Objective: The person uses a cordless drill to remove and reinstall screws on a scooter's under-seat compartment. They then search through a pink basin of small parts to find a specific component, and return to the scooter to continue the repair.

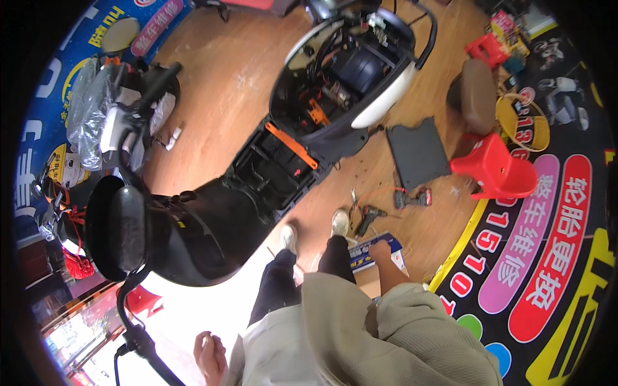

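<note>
My left hand (209, 355) hangs low at the left, beside the jacket, its fingers loosely curled with nothing visible in them. Over by a blue and white box (394, 242) on the floor is my right hand (380, 249); its fingers are hidden from view. In front of me stands an electric scooter with a glossy black front shield (206, 238). Its footboard compartment (270, 174) lies uncovered, crossed by an orange bar (291, 146). The rear body (354, 71) is open too, showing wiring and black parts. Neither hand touches the scooter.
Two cordless power tools, a drill (368, 219) and another (413, 198), lie by my feet. Beyond them rests a flat black panel (418, 153). A red plastic stool (497, 168) and a brown seat (478, 96) stand at right. Another scooter (122, 122) is at left.
</note>
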{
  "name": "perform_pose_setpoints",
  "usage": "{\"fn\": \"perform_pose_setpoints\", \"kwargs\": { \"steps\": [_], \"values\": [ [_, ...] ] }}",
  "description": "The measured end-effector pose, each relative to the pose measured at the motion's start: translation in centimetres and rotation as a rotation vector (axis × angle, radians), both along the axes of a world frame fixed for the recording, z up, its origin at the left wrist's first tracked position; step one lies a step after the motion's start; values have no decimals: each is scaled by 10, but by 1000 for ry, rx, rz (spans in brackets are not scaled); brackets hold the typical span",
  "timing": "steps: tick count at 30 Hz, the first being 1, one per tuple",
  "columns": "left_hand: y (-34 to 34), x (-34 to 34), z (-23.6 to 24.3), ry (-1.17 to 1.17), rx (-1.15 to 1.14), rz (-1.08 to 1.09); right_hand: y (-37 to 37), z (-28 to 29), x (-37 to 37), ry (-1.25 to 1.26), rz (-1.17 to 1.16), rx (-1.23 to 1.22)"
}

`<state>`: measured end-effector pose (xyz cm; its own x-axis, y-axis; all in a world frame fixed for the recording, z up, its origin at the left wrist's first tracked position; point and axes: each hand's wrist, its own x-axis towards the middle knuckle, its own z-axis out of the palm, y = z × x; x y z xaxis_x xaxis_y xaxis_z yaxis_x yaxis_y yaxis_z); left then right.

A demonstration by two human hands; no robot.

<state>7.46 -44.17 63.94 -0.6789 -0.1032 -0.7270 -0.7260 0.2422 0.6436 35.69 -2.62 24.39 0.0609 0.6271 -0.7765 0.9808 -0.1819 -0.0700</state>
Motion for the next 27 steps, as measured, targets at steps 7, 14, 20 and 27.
{"fn": "perform_pose_setpoints", "kwargs": {
  "steps": [7,14,20,27],
  "values": [
    [111,73,-81,-351,-372,-181,30,-221,45,-69,-14,-281],
    [215,71,-312,-632,-238,-496,31,-480,58,-30,-384,-97],
    [196,79,-373,-732,-224,-643,58,-581,100,89,-398,265],
    [296,65,-300,-633,-138,-711,106,-345,69,16,-305,-90]
  ]
}}
